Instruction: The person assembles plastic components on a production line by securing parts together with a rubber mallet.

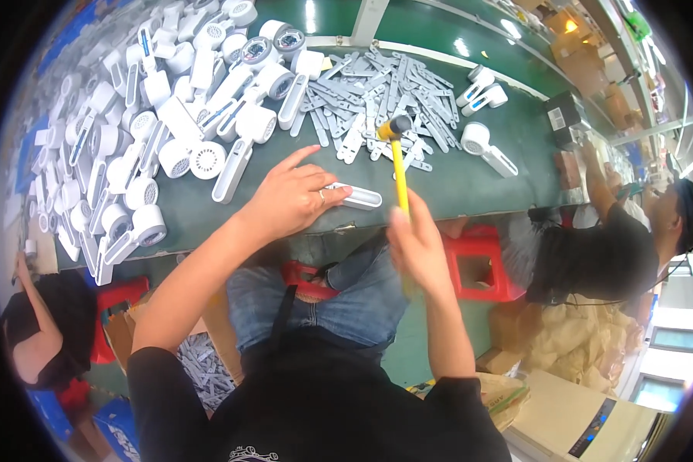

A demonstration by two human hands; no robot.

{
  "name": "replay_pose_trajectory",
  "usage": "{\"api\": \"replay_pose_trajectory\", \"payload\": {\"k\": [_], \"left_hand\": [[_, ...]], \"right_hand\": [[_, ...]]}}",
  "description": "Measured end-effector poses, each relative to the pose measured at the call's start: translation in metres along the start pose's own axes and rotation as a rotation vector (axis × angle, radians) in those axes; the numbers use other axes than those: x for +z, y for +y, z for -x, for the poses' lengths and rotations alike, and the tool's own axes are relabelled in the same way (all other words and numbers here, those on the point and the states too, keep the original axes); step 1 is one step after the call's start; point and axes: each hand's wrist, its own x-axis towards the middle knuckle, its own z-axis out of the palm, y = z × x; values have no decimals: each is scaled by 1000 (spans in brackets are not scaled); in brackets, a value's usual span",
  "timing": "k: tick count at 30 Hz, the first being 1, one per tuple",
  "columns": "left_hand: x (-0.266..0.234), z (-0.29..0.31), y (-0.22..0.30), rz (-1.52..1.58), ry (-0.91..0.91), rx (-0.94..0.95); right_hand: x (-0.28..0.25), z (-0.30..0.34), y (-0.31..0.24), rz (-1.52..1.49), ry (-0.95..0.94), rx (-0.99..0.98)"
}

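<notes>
My left hand (pixel 296 192) grips a white plastic handle (pixel 363 198) with an open, hollowed face, keeping it down on the table near the front edge. The thumb lies along the handle and the index finger sticks out; the end under my palm is hidden. Closed around the yellow shaft of a hammer (pixel 400 173), my right hand (pixel 417 240) holds it upright, its dark head above and beyond the white handle. Beyond the hammer spreads a pile of flat grey plastic strips (pixel 385 88).
White handheld fans (pixel 206 159) are heaped across the left of the green table (pixel 300 154). A single fan (pixel 489 148) lies at the right. Co-workers sit on both sides, near red stools (pixel 481 266). Below left, a carton holds more grey strips (pixel 205 369).
</notes>
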Motion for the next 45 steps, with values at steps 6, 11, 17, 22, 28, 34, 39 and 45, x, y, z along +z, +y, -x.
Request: {"api": "replay_pose_trajectory", "payload": {"k": [6, 11, 17, 22, 28, 34, 39, 45], "left_hand": [[-1, -3, 1, 19, 14, 8], [2, -4, 1, 36, 33, 1], [1, -5, 2, 38, 26, 0], [0, -3, 3, 52, -14, -14], [-2, -3, 2, 68, -13, -21], [-1, -5, 1, 71, -22, -26], [3, -4, 1, 55, -20, -36], [-14, -17, -2, 59, -210, -17]], "right_hand": [[-23, 86, -15, 369, -11, -89], [-13, 83, 18, 361, 10, -85], [-8, 66, 35, 608, 30, -194], [-14, 85, 23, 509, 5, -126], [-11, 87, 18, 524, 4, -104], [-12, 86, 21, 501, -28, -90], [-15, 94, 8, 385, 23, -164], [-18, 72, 24, 342, -41, -88]]}}
